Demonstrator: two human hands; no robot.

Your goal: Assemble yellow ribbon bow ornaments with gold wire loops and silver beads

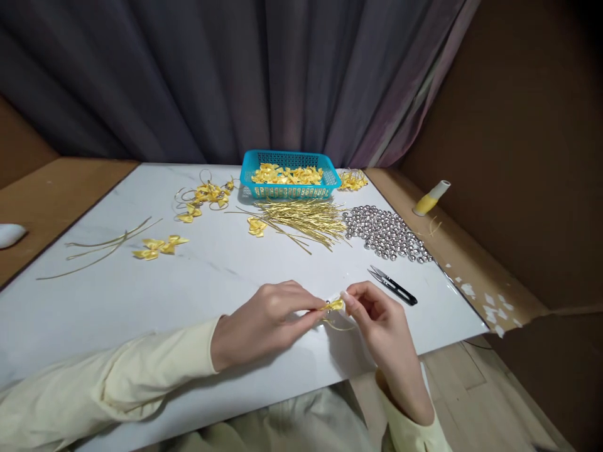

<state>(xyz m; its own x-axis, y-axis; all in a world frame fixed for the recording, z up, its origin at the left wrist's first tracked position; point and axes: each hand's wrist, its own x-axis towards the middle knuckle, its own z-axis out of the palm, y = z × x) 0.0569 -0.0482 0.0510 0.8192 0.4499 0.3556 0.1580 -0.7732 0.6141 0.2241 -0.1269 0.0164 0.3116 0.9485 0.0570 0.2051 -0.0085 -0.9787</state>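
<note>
My left hand (266, 320) and my right hand (381, 323) meet near the front edge of the white table (211, 282). Both pinch a small yellow ribbon bow (333, 306) between fingertips, with a thin gold cord (340, 325) looping beneath it. Black snips (393, 285) lie just right of my right hand. Further back are a bundle of gold cords (304, 220) and a heap of silver bells (386, 232).
A blue basket (288, 187) of yellow bows stands at the back. Finished bows (160, 246) and loose cords (103, 248) lie at the left; more bows (207, 196) beside the basket. A yellow thread spool (431, 198) rests on the brown ledge at right.
</note>
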